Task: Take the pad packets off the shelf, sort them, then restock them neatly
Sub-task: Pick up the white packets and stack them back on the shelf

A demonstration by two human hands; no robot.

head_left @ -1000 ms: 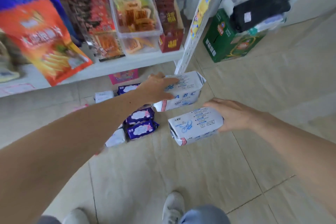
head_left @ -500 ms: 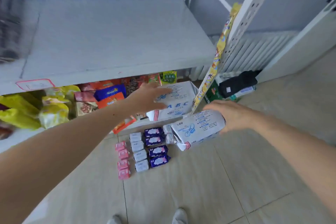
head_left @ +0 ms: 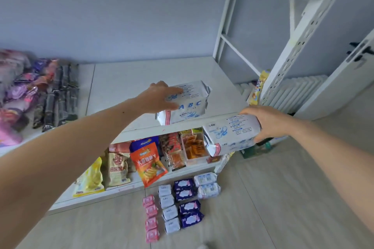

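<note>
My left hand (head_left: pixel 159 97) grips a white ABC pad packet (head_left: pixel 188 105) and holds it over the front of the bare white shelf (head_left: pixel 129 83); whether it touches the board I cannot tell. My right hand (head_left: pixel 263 123) holds a second white pad packet (head_left: pixel 228 135) in the air, just in front of the shelf edge and lower to the right. On the floor below lie sorted rows of small pad packets: pink ones (head_left: pixel 151 218), white ones (head_left: pixel 169 208), dark purple ones (head_left: pixel 188 202) and two pale ones (head_left: pixel 206 185).
Purple, pink and dark packets (head_left: pixel 36 95) are piled on the shelf's left end. The lower shelf holds snack bags (head_left: pixel 147 161) and a clear tub (head_left: pixel 194 147). A white perforated upright (head_left: pixel 299 44) stands to the right, with a radiator (head_left: pixel 297 93) behind it.
Both hands have risen with their packets, from floor level past the snack shelf up to the bare shelf. My view has tilted upward, so the shelf board now fills the middle.
</note>
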